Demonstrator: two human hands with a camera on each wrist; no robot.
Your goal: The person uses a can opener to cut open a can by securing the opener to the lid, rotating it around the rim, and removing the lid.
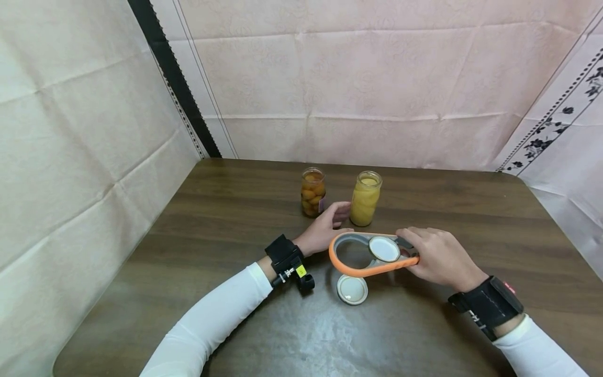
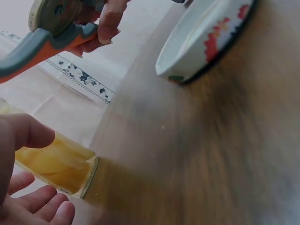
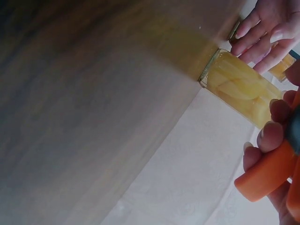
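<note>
My right hand (image 1: 440, 256) grips the handle end of an orange and grey jar opener (image 1: 360, 272), held over the table. A white-faced jar lid (image 1: 383, 249) sits within the opener's jaws. Beside an uncapped glass jar of yellow fruit (image 1: 365, 201) is my left hand (image 1: 325, 230), its fingers spread loosely and its thumb apart. In the left wrist view, that jar (image 2: 58, 164) shows behind the thumb and fingers. A second lid (image 1: 352, 290) lies inner side up on the table below the opener; its patterned side (image 2: 218, 40) appears in the left wrist view.
Another uncapped jar, with orange fruit (image 1: 312, 196), stands left of the yellow one, just beyond my left hand. The brown wooden table (image 1: 235, 209) ends at a pale cloth backdrop (image 1: 377, 78) behind the jars, and more cloth hangs at the left.
</note>
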